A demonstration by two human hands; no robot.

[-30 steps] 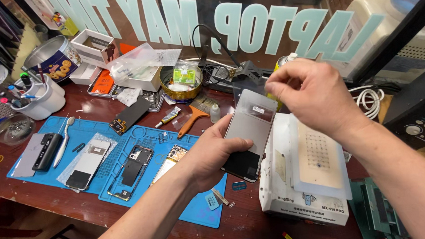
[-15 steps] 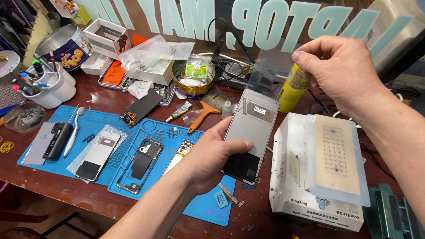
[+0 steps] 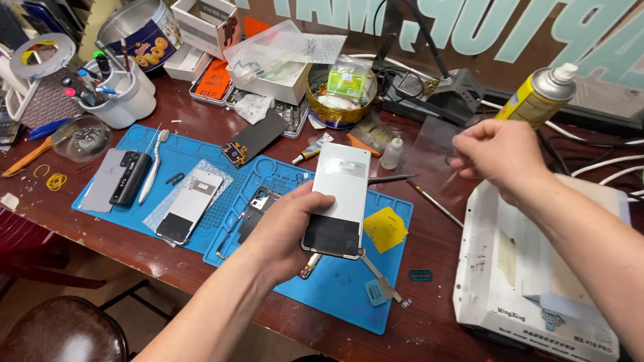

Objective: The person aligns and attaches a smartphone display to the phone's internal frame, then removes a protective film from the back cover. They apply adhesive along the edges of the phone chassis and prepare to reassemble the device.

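Observation:
My left hand (image 3: 284, 229) grips a phone screen panel (image 3: 339, 198) from its left edge, held flat above the blue work mat (image 3: 340, 287). The panel is pale grey on top with a black band at its near end. My right hand (image 3: 498, 157) is raised to the right of it, above the white machine (image 3: 525, 281), pinching a thin clear film (image 3: 435, 152) that hangs to the left of the fingers. A yellow pick-shaped piece (image 3: 385, 229) lies on the mat beside the panel.
Another screen panel (image 3: 187, 206), a phone frame (image 3: 255, 208) and a black phone part (image 3: 129, 178) lie on the mat. Behind are a yellow spray can (image 3: 537, 95), a small bottle (image 3: 391, 154), a soldering station (image 3: 433, 95), tool cups (image 3: 119, 95), boxes. A brown stool (image 3: 53, 344) stands below.
My right hand has pulled away to the right with the clear film, off the panel. The left hand holds the panel lower over the mat. The view has shifted.

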